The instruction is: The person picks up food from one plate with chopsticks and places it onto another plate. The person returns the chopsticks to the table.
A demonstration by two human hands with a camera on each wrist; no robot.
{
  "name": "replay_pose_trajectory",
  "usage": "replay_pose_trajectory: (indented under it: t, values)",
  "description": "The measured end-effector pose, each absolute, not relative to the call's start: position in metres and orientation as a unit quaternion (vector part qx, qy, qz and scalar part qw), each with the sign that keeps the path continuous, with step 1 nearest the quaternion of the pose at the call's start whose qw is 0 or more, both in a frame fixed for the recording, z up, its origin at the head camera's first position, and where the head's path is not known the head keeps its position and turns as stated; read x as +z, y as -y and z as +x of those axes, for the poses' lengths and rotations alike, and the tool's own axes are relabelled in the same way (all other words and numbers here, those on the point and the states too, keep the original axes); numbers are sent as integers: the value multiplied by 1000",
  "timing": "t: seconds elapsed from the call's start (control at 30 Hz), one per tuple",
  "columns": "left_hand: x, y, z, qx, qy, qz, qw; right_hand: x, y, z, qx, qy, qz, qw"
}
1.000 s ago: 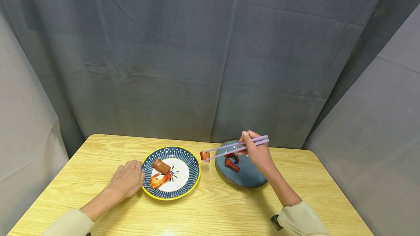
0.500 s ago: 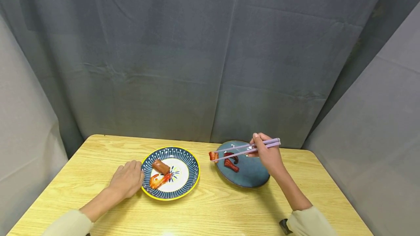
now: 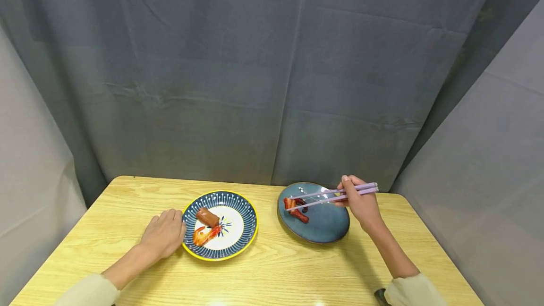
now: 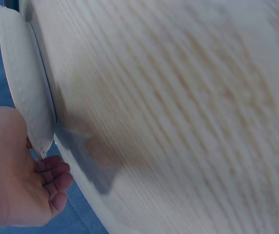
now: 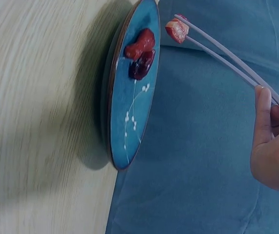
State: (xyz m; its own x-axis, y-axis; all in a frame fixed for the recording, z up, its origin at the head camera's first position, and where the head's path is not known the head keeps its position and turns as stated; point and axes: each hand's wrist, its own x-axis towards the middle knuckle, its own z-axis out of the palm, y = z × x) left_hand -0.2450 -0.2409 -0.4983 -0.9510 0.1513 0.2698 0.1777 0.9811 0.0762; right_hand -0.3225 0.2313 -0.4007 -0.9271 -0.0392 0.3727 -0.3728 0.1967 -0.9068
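My left hand [image 3: 165, 234] holds the near-left rim of a blue-and-white patterned plate [image 3: 233, 235]; in the left wrist view its curled fingers lie at the rim. A shrimp [image 3: 202, 236] and a brown, sausage-like piece [image 3: 208, 217] lie on that plate. With my right hand [image 3: 361, 204] I grip a pair of purple chopsticks [image 3: 369, 191]. Their tips pinch a reddish, layered chunk of meat [image 3: 290, 203], raised above the dark blue plate [image 3: 327, 226], as the right wrist view [image 5: 177, 30] shows. On this plate rest a red drumstick-shaped piece [image 3: 301, 216] and a dark curved piece [image 3: 305, 208].
Both plates stand on a light wooden table [image 3: 272, 268], a strip of wood between them. A grey curtain [image 3: 212, 84] hangs behind the table's far edge, with pale cloth walls [image 3: 488, 155] at the sides.
My right hand has carried the chopsticks and the meat chunk rightward, from between the plates to above the dark blue plate. The left hand has stayed at the patterned plate.
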Motion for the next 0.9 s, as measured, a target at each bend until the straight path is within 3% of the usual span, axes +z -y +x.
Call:
replay_pose_trajectory:
  t: [0.9]
  values:
    - [-497, 241, -244, -53, 986, -82, 134, -409, -273, -318, 599, 779, 108, 149]
